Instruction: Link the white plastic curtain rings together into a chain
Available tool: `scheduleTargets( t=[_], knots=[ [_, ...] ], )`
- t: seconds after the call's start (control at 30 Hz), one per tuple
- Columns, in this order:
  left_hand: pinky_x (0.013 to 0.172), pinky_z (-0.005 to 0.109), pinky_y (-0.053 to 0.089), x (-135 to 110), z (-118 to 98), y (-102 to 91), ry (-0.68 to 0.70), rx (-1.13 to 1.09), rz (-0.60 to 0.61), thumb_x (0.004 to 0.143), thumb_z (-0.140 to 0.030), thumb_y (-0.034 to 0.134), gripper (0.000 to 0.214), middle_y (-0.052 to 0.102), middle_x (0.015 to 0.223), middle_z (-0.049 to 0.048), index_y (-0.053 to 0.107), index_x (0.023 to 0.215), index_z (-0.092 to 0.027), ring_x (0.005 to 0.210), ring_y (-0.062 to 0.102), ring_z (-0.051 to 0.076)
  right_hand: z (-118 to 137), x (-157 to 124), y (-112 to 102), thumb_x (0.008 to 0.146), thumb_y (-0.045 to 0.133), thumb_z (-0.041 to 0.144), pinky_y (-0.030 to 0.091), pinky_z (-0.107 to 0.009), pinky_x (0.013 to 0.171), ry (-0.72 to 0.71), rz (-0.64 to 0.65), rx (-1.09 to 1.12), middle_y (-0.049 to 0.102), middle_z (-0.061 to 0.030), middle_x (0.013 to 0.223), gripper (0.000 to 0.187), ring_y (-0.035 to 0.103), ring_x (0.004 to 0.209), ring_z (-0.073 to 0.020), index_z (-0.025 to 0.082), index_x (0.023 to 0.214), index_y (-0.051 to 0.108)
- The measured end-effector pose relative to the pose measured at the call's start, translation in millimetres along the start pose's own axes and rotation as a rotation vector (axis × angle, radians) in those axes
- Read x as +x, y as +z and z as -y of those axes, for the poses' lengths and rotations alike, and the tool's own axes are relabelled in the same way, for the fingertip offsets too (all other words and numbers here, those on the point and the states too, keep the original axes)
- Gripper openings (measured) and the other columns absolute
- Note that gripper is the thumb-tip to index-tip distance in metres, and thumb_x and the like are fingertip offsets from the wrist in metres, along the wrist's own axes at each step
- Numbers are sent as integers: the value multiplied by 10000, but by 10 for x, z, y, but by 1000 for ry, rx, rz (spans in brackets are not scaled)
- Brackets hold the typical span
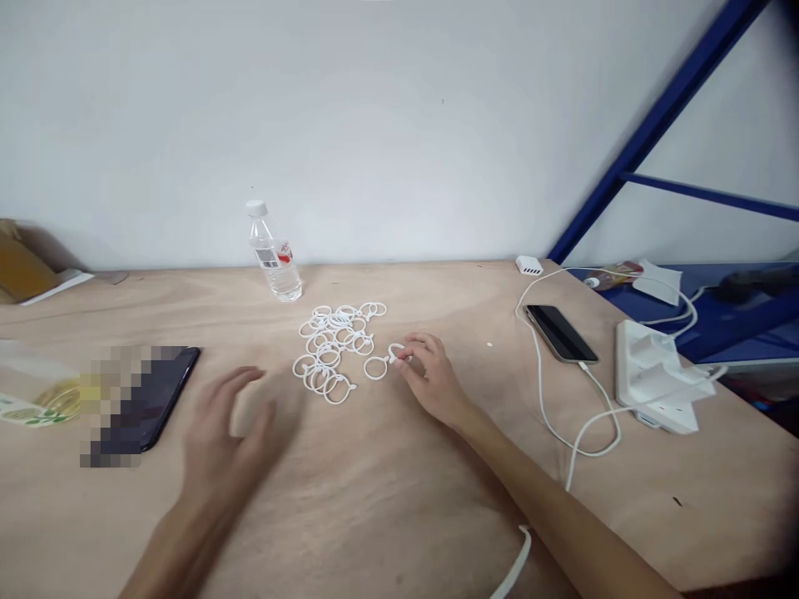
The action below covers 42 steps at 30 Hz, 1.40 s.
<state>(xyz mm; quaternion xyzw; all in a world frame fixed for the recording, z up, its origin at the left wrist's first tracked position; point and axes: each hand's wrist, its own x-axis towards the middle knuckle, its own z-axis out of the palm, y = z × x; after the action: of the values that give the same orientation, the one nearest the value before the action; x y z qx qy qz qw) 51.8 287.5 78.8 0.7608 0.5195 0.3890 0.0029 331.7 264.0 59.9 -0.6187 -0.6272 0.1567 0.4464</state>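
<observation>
Head view over a plywood tabletop (387,507), looking forward and down. From my remote station I read the right hand (434,383) at centre: its thumb and fingertips (403,353) are clenched in a pinch on the tab of a white plastic curtain ring (375,367). The loop of that ring lies low on the tabletop, between the hand and a loose heap of interlinked white curtain rings (330,349), and just beside the heap.

The left hand (234,424) is motion-blurred, just left of the heap and not touching it. Its fingers are released and spread, grasping nothing that I can see. I cannot tell whether its palm or fingertips touch the wood.

Behind the heap stands a clear plastic water bottle (273,262) with a white cap, near the wall. To the right lie a smartphone (560,333) on a white charging cable (549,408) and a white power strip (655,374). A small white USB charger (529,265) sits at the far edge. To the left lie a dark smartphone (163,398), partly pixelated, and a clear bag (43,399) with yellow contents. A blue metal frame (662,125) rises at upper right.
</observation>
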Motion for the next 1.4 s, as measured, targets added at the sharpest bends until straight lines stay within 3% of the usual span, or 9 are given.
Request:
scheduleTargets(
  t=[0.1,0.2,0.4,0.63,0.8,1.03,1.13,1.27,1.4],
  knots=[
    [959,379,460,51,-388,343,142,-221,174,878,-323,491,297,587,1174,91,540,1143,-199,1108,555,233,269,-84,-22,859,541,270,428,-342,866,65,119,192,625,-36,892,96,556,905,-183,205,835,607],
    [901,361,480,55,-593,546,277,-339,180,878,-226,517,276,631,1114,83,549,1151,-207,1040,586,210,441,-167,2,875,520,334,425,-267,693,180,278,389,564,10,729,182,515,707,-133,187,799,596],
    [676,306,475,8,-611,557,425,-346,111,855,-130,532,119,671,774,45,618,918,-182,710,600,155,468,-223,63,832,556,443,336,-227,536,400,383,609,493,29,608,304,427,572,-100,172,694,555],
    [642,318,436,-32,-592,577,441,-238,126,826,-154,556,59,647,700,40,614,820,-166,660,563,160,531,-255,69,826,547,444,264,-236,476,497,442,568,448,32,521,386,337,488,-86,173,556,490],
    [579,292,372,-46,-609,588,430,-244,181,859,-133,461,306,514,535,2,534,566,-183,546,453,129,552,-300,119,852,500,464,287,-245,509,423,449,593,428,25,535,418,359,525,-102,182,545,456],
    [510,264,330,9,-606,572,240,-433,161,886,-164,473,368,411,468,-26,485,518,-173,475,360,104,563,-395,157,875,469,468,301,-245,534,259,417,608,390,33,583,393,360,556,-110,195,595,429],
    [530,267,353,31,-560,557,281,-440,144,876,-163,499,307,468,495,-15,550,572,-171,498,399,110,533,-402,158,897,447,443,299,-247,534,216,431,569,408,30,587,379,375,557,-110,191,615,470],
    [629,270,442,56,-488,513,343,-469,345,827,-132,521,134,621,694,33,644,795,-175,653,544,136,437,-353,134,889,489,362,308,-250,539,140,395,459,429,23,621,331,391,569,-109,184,610,495],
    [767,329,462,102,-410,450,284,-380,429,731,-104,552,240,633,910,62,631,943,-186,843,569,188,366,-323,92,837,561,250,362,-263,594,-25,419,301,478,4,683,243,452,640,-128,185,603,540]
  ],
)
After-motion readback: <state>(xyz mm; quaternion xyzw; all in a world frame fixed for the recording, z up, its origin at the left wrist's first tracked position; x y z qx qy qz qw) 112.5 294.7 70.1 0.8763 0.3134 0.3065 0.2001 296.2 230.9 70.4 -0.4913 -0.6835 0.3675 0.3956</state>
